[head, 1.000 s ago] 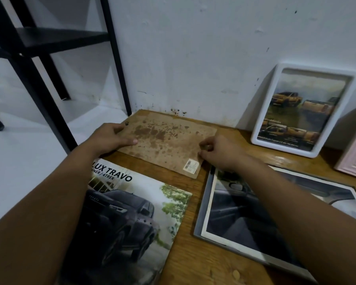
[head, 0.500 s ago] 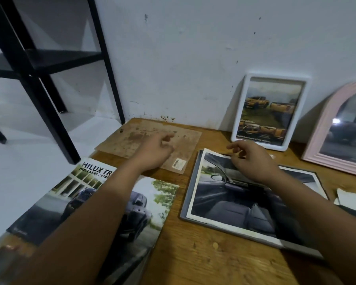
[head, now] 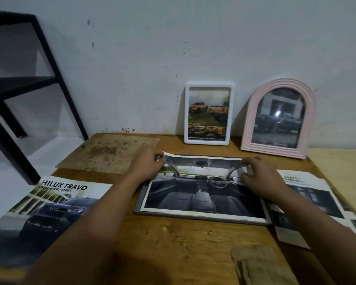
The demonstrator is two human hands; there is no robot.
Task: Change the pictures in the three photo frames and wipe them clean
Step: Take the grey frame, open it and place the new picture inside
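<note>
A car-interior picture (head: pixel 193 194) lies on a grey frame (head: pixel 139 206) lying flat mid-table. My left hand (head: pixel 147 164) pinches the picture's far left corner, which curls up off the frame. My right hand (head: pixel 259 175) pinches its far right edge. The stained brown backing board (head: pixel 109 155) lies flat at the table's far left. A white frame (head: pixel 209 115) with a yellow-truck picture and a pink arched frame (head: pixel 280 118) with a dark picture lean against the wall. A beige cloth (head: pixel 259 266) lies at the near right.
A Hilux Travo brochure (head: pixel 47 208) overhangs the wooden table's (head: pixel 173 243) left edge. A "Safety" leaflet (head: pixel 308 202) lies right of the flat frame. A black metal shelf (head: pixel 19 85) stands on the floor at left, close to the table corner.
My left hand left the backing board and moved right to the picture's far left corner. My right hand took hold of the far right edge. The far edge now lifts.
</note>
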